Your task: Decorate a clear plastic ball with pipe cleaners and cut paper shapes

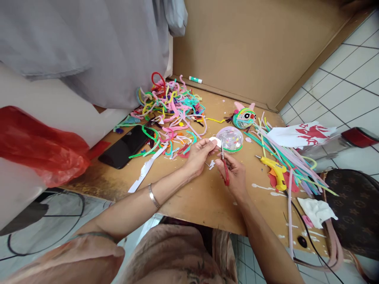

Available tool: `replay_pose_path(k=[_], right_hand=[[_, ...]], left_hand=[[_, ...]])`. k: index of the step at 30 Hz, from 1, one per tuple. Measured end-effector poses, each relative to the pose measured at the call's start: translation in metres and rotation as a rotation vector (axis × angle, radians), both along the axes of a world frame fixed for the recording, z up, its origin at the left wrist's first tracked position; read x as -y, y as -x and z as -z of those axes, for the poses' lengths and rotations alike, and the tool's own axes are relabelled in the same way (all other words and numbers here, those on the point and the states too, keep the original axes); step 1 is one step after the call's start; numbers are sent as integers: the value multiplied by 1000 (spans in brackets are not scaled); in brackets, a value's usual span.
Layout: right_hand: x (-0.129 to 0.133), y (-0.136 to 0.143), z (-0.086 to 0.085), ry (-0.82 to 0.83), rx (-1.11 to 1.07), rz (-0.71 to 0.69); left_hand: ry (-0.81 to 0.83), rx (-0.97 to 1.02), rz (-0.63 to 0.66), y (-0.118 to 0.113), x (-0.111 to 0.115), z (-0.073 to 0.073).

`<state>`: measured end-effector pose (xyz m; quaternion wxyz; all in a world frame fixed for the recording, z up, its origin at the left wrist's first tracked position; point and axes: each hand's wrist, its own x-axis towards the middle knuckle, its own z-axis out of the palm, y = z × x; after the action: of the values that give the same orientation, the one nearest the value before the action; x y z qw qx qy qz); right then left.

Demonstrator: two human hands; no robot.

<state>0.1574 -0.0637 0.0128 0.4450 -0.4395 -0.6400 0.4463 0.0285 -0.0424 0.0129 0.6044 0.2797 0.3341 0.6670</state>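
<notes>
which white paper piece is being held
The small rounded white paper piece, pinched in the left hand by the red-handled scissors; the long ragged white strip, red-printed white sheet and tiny white scraps are not held.

White paper [218,140] against red-handled scissors [226,170]

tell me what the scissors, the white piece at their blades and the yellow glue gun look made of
Scissors: blades seem metal, given their greyish look; red handles, probably smooth plastic. White piece: likely paper or thin card, matte and flat. Yellow glue gun: probably hard moulded plastic, from its even, bright colour.
</notes>
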Motion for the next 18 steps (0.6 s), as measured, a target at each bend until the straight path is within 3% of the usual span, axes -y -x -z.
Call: replay_pose_path(k=[18], right_hand=[[-3,-7,-5,42,-12,-39]], left_hand=[[-149,-248,162,25,-16,-2]])
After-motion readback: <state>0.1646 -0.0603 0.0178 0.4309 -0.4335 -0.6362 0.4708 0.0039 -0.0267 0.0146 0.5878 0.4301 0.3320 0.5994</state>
